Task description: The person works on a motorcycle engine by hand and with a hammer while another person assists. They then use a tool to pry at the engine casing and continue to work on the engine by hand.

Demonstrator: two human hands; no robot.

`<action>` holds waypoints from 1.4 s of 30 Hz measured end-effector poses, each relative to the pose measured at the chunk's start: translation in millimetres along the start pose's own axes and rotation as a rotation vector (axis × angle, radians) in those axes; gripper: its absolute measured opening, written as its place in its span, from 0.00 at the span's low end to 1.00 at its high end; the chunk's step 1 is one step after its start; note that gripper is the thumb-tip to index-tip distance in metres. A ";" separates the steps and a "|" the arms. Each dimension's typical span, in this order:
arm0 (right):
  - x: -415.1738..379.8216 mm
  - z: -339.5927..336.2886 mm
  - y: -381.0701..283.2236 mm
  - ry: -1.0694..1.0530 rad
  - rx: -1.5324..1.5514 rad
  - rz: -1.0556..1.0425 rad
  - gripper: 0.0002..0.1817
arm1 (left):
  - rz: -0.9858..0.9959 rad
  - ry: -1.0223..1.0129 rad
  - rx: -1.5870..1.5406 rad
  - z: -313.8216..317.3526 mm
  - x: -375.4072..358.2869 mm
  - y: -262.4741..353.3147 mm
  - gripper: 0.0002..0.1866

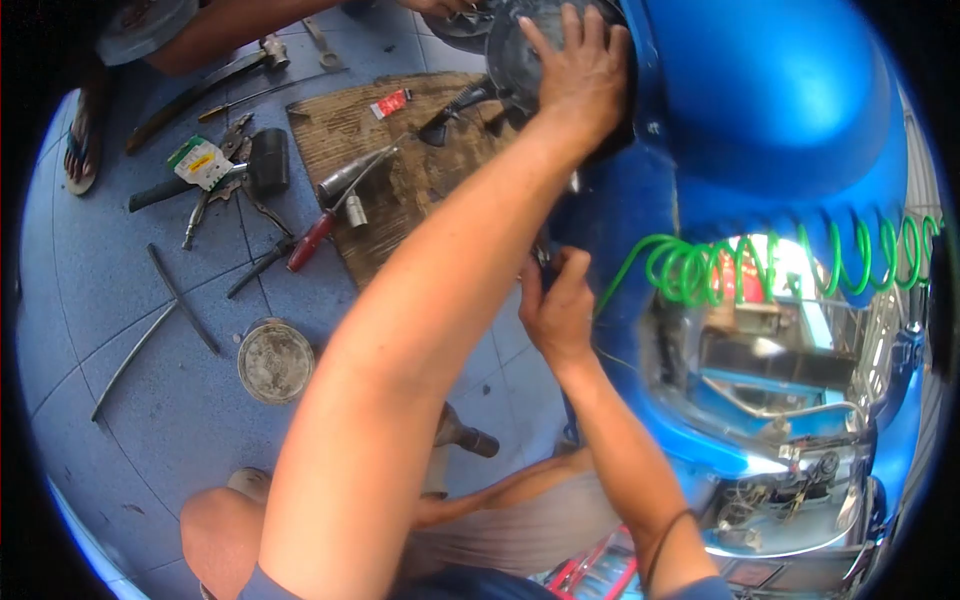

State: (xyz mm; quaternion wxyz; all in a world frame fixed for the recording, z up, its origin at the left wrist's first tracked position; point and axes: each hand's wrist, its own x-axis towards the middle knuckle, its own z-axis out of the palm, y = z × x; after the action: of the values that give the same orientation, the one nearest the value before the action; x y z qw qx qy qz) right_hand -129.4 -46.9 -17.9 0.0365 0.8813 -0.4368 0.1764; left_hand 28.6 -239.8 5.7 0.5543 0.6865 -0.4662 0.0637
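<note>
My left hand lies with fingers spread on a dark round part, beside the blue bodywork at the top. Lower down, my right hand has its fingers wrapped round a small dark tool, mostly hidden by the grip. Between my forearm and the floor tools lies a worn wooden board. It bears a red and white packet, metal sockets and a red-handled screwdriver at its edge.
A co-worker's hand is near the round part, and a foot shows at left. A black mallet, pliers and a hammer lie on the tiles. A round lid sits lower. A green coiled hose crosses the right.
</note>
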 end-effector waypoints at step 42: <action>6.1 -10.1 -1.6 0.052 0.132 -0.042 0.17 | -0.410 -0.573 -0.457 -72.0 -31.2 -104.2 0.27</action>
State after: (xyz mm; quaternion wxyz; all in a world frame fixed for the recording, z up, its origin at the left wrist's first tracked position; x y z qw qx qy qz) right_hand -127.5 -48.3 -6.3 -0.0064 0.8860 -0.4044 0.2269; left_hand 116.2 -168.1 -59.2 0.5416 0.6144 -0.4575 -0.3463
